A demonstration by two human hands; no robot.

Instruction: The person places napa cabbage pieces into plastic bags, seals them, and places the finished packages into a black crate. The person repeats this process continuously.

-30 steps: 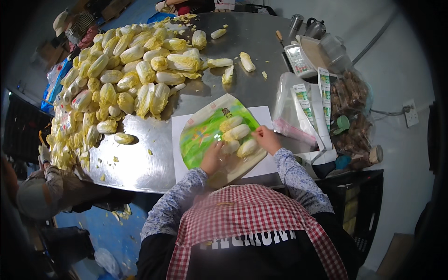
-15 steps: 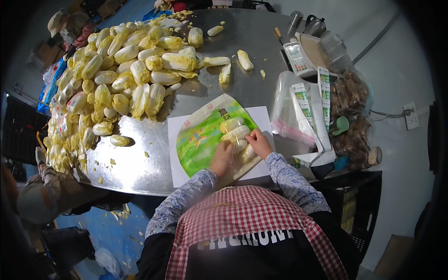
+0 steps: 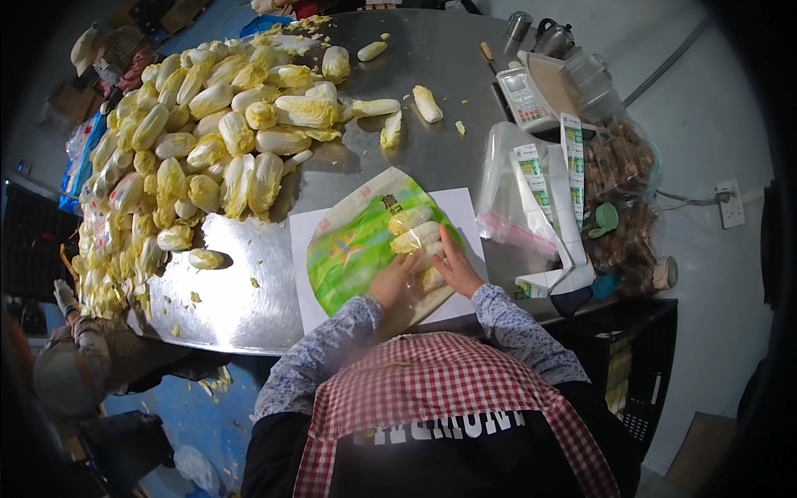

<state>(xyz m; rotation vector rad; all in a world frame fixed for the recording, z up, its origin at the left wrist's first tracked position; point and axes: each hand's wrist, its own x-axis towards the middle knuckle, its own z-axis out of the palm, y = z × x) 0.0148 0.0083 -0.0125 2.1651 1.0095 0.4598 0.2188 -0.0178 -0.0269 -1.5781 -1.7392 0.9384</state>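
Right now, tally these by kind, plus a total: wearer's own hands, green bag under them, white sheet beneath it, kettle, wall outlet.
Left hand and right hand: 2
Green bag: 1
White sheet: 1
Kettle: 1
Wall outlet: 1
Total: 6

- A broad, shiny grey metal table (image 3: 448,149) fills the centre, reflecting white light (image 3: 222,278).
- A blue floor (image 3: 187,419) shows at lower left.
- A pale-grey wall (image 3: 706,274) at right bears a white rectangular socket plate (image 3: 731,203).
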